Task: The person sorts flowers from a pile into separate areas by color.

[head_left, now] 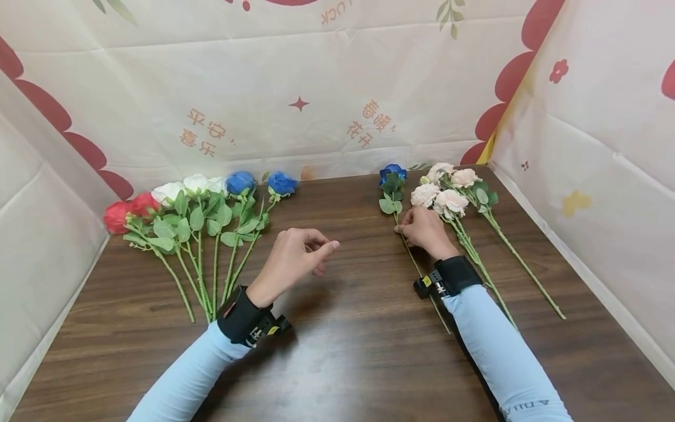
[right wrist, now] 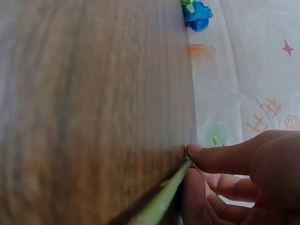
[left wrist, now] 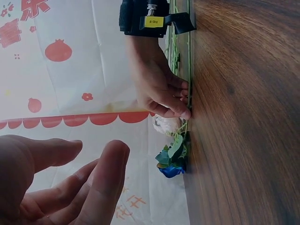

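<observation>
Near the table's right half, my right hand (head_left: 426,231) pinches the green stem of a blue rose (head_left: 392,174) between thumb and fingertips; the stem lies along the table top. In the right wrist view the stem (right wrist: 161,199) runs between the thumb and forefinger. My left hand (head_left: 295,258) hovers over the middle of the table with loosely bent fingers and nothing in them. In the left wrist view its thumb and fingers (left wrist: 110,173) stand apart. Beside my right hand lie pale pink flowers (head_left: 450,202) on green stems.
Left of my left hand lies a fanned row of red roses (head_left: 118,217), white roses (head_left: 196,183) and blue roses (head_left: 282,183), blooms toward the back. A printed cloth (head_left: 295,70) hangs behind the brown wooden table (head_left: 348,351) and along both sides.
</observation>
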{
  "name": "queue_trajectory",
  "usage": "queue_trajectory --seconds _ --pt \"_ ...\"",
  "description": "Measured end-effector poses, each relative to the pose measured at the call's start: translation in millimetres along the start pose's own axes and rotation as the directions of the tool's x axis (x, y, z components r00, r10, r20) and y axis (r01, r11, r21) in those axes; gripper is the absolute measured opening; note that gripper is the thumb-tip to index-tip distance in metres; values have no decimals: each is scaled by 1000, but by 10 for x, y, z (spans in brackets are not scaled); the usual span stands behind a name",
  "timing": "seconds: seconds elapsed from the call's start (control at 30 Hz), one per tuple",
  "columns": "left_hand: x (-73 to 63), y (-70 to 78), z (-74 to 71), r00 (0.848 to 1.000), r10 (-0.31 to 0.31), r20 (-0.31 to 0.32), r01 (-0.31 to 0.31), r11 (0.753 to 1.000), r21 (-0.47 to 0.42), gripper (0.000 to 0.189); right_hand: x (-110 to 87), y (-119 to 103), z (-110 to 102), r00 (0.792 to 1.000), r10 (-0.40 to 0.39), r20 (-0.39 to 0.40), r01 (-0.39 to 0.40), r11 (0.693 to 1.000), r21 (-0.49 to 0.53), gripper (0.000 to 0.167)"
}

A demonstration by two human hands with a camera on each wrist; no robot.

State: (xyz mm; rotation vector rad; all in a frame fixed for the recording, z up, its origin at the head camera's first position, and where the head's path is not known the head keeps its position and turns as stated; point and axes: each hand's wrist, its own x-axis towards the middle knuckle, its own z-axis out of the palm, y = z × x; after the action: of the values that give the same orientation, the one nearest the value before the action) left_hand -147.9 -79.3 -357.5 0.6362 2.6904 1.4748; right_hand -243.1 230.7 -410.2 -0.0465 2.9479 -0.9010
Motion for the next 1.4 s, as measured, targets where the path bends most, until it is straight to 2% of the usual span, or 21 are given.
queue_trajectory --seconds 0.37,0.63,0.83,1.07,1.2,1.3,1.4 --pt "-7 -13 0 1000 -9 5 9 1000 9 20 -25 -12 -26 998 54 33 -56 997 55 23" --pt "4 -44 -26 1000 11 -8 -10 997 80 18 -132 -207 -229 999 -33 -6 33 999 19 19" --pt "16 -58 -43 1000 5 -18 -3 989 149 18 -264 -534 -304 992 -109 66 106 993 52 20" --pt "52 -102 -91 999 3 -51 9 973 232 18 -386 -813 -199 972 -177 154 168 983 67 22" --pt "123 -217 -207 996 -9 -83 34 953 300 21 -437 -849 -141 968 -178 175 167 983 80 22" --pt "177 -338 -372 990 -45 -134 90 933 349 22 -468 -872 -108 965 -192 181 178 980 92 22" --pt "195 -458 -559 978 -101 -182 169 898 406 22 -476 -881 -80 960 -201 193 185 978 95 23"
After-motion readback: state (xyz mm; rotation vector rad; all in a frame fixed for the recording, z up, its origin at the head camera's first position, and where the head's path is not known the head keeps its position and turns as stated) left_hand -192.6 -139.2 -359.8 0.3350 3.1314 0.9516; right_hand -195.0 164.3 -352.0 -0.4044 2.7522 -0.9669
